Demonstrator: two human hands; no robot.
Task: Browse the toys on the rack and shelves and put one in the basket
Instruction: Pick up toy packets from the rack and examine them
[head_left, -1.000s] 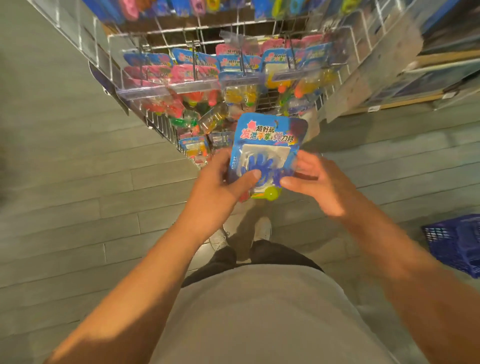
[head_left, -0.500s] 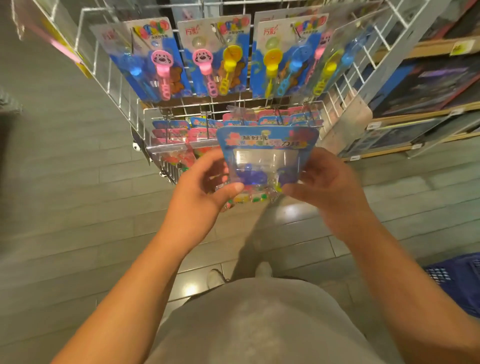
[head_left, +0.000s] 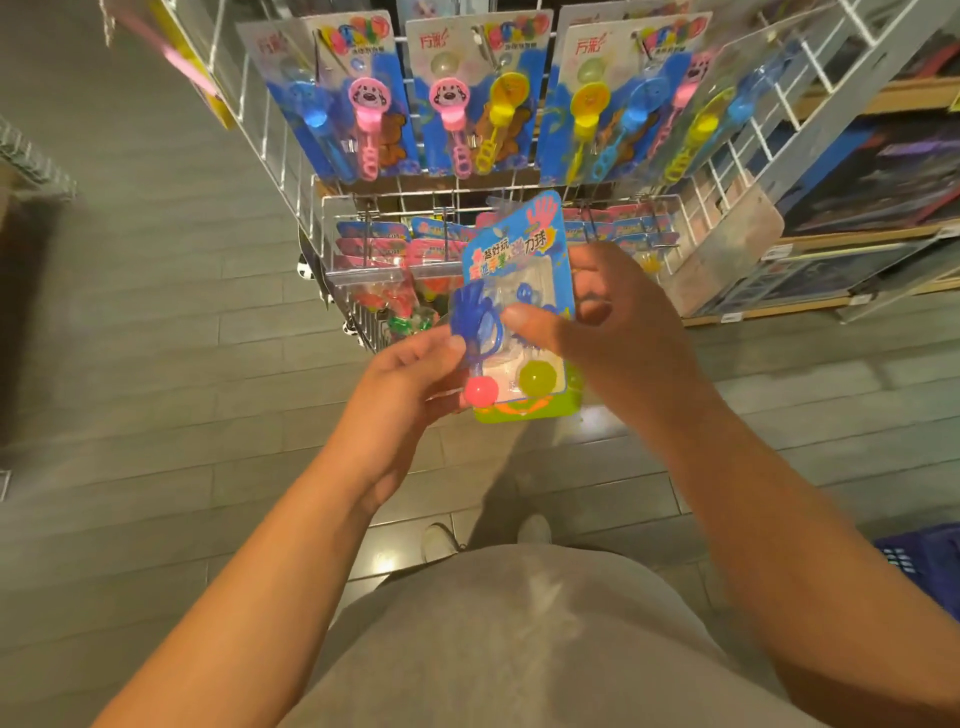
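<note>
Toy cards (head_left: 452, 98) on wire rack (head_left: 769, 98)

Three bubble-wand cards (head_left: 470, 98) hang facing us; one held toy pack (head_left: 519, 306); two hands.

The toy pack (head_left: 519, 312) is glossy printed card under a clear, shiny plastic blister; inside sit a smooth blue plastic hand-shaped toy (head_left: 475, 322) and two glossy balls, pink (head_left: 481, 392) at 7 o'clock and yellow-green (head_left: 537, 378) at 5 o'clock. The rack (head_left: 291, 156) is thin white-coated metal wire. The floor (head_left: 156, 364) is grey wood-look plank with a faint sheen. The shirt (head_left: 519, 639) is matt grey cloth. The basket (head_left: 930, 566) is blue perforated plastic.
</note>
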